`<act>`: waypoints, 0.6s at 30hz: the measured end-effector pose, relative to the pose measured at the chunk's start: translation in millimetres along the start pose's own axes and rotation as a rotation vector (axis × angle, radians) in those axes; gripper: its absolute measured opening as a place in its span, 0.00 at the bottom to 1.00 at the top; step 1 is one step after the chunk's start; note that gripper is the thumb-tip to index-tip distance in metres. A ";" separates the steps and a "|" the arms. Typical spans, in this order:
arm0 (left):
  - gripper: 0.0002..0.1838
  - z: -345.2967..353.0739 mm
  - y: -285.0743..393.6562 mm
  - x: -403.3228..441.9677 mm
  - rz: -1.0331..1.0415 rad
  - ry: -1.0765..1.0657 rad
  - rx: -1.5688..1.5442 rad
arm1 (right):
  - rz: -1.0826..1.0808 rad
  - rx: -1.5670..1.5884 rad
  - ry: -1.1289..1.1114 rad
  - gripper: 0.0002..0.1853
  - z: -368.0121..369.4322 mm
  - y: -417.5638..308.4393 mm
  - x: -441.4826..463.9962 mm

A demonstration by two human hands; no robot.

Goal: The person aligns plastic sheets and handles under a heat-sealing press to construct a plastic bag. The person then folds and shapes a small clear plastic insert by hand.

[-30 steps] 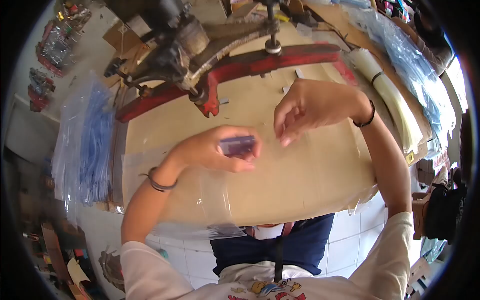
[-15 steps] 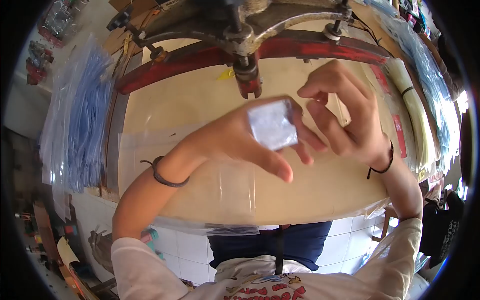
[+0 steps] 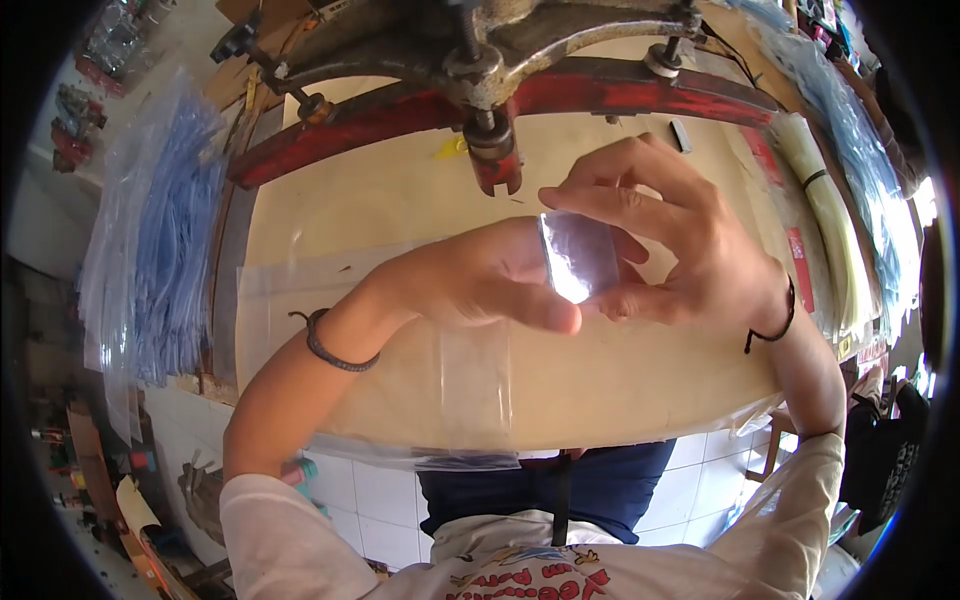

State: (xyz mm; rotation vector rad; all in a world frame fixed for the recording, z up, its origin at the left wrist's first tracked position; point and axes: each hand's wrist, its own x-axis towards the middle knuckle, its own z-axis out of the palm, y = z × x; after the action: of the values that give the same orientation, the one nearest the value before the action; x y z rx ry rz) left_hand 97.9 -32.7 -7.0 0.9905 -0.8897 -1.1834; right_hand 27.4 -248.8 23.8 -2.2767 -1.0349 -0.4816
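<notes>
Between my two hands is a small, shiny, clear plastic square point(image 3: 582, 255), held upright above the table and perhaps several layers thick. My left hand point(image 3: 470, 275) grips it from the left, thumb in front; its other fingers are mostly hidden behind the plastic. Curled around the right side is my right hand point(image 3: 690, 235), its index finger at the top edge and thumb at the lower edge. Just beyond the hands, the slotted metal tip of the press point(image 3: 497, 170) points down at the tan work surface point(image 3: 600, 390).
A red bar point(image 3: 380, 115) of the press spans the table's far side. Bundled clear plastic sheets point(image 3: 180, 240) lie at left, more plastic point(image 3: 830, 230) at right. A clear sheet point(image 3: 430, 390) covers the near-left surface. A small dark-edged piece point(image 3: 681, 136) lies behind my right hand.
My right hand has come left and closed onto the plastic square, which was in my left hand alone. The square has turned and now reflects bright light.
</notes>
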 end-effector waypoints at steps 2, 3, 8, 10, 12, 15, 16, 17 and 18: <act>0.28 -4.1 -3.1 2.3 0.009 -0.032 0.033 | -0.023 0.031 -0.013 0.36 -5.2 4.2 0.0; 0.27 -6.3 -4.4 3.2 0.014 -0.048 0.050 | -0.021 0.037 -0.026 0.36 -6.9 5.3 -0.5; 0.24 -1.0 -3.6 -0.8 -0.009 0.007 0.065 | -0.038 0.029 -0.065 0.35 -7.9 11.4 -2.2; 0.24 1.8 -1.6 0.7 -0.023 0.041 0.089 | -0.064 0.016 -0.060 0.35 -10.4 11.8 -0.4; 0.23 4.6 0.3 1.8 -0.036 0.078 0.085 | -0.077 0.012 -0.042 0.35 -10.2 12.8 0.6; 0.36 2.8 -2.7 2.9 -0.034 0.079 0.109 | -0.084 -0.001 -0.003 0.35 -6.2 14.9 -1.3; 0.36 1.9 -4.3 3.2 -0.027 0.075 0.105 | -0.089 -0.017 0.003 0.35 -6.2 15.6 -1.5; 0.36 1.0 -6.1 3.4 -0.019 0.072 0.101 | -0.096 -0.034 0.009 0.35 -6.5 16.0 -1.7; 0.35 0.7 -6.8 3.7 -0.011 0.069 0.097 | -0.092 -0.042 0.003 0.34 -7.0 16.3 -2.3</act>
State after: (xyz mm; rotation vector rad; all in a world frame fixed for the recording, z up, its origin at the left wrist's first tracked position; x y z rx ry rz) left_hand 95.7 -37.0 -13.1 1.1096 -0.8953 -1.1172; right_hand 37.9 -263.2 22.1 -2.2713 -1.1413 -0.5493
